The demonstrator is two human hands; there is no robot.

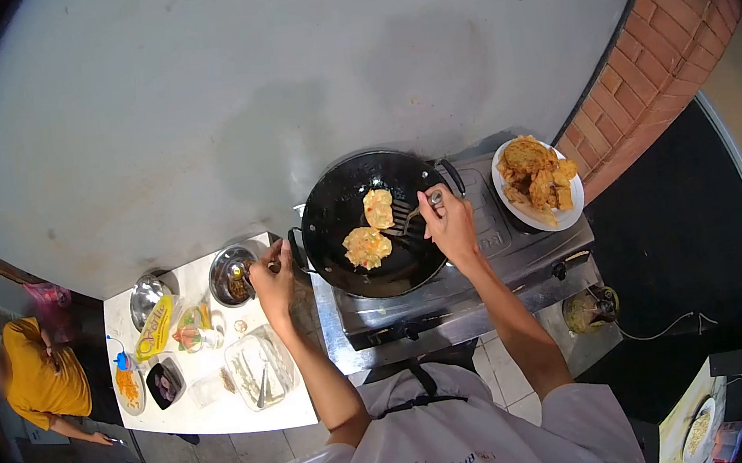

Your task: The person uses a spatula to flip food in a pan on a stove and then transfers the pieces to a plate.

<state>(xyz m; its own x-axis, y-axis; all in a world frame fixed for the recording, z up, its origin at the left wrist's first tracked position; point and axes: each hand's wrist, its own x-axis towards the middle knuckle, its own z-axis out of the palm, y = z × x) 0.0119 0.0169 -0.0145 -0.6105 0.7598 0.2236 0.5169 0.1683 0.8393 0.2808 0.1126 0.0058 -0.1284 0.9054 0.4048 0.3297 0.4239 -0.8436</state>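
Observation:
Two pale yellow fritters (367, 246) with orange flecks lie in a black wok (349, 280) on a steel stove. My right hand (449, 223) is wrapped round the handle of a slotted spatula (402, 215), whose head is in the wok beside the upper fritter (378, 209). My left hand (274, 284) is raised between the wok's left handle and a metal bowl (231, 276) of dark contents. Its fingers are bent close together near the bowl's rim; what they hold, if anything, is too small to tell.
A white plate (580, 201) of browned fried pieces sits right of the wok. The white table (174, 426) at left bears a second metal bowl (150, 300), a yellow packet (156, 327) and a plastic tub (257, 370). Someone in a yellow shirt (44, 374) stands far left.

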